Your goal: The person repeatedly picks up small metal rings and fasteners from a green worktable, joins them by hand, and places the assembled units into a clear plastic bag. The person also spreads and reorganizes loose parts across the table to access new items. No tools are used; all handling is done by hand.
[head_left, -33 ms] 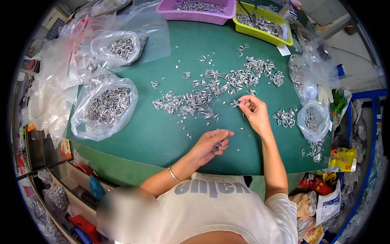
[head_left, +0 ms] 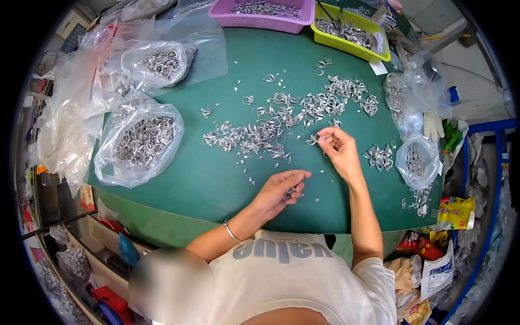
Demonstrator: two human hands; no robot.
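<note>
My left hand (head_left: 281, 190) is curled above the near part of the green table, closed around several silvery metal rings (head_left: 289, 194) that show between its fingers. Its forefinger points to the right. Farther right, my right hand (head_left: 339, 150) pinches a silvery ring (head_left: 312, 140) between thumb and fingertips, just above the tabletop. Beyond both hands a loose heap of similar rings (head_left: 262, 135) stretches diagonally toward the far right. A smaller pile of rings (head_left: 381, 157) lies to the right of my right forearm. Tiny metal bits (head_left: 250, 179) are scattered near my left hand.
Clear plastic bags of rings stand at left (head_left: 143, 141), far left (head_left: 161, 64) and right (head_left: 416, 162). At the far edge sit a purple basket (head_left: 260, 20) and a yellow-green basket (head_left: 352, 47), the latter with dark-handled pliers (head_left: 338, 24). Packets (head_left: 454, 213) lie beyond the right edge.
</note>
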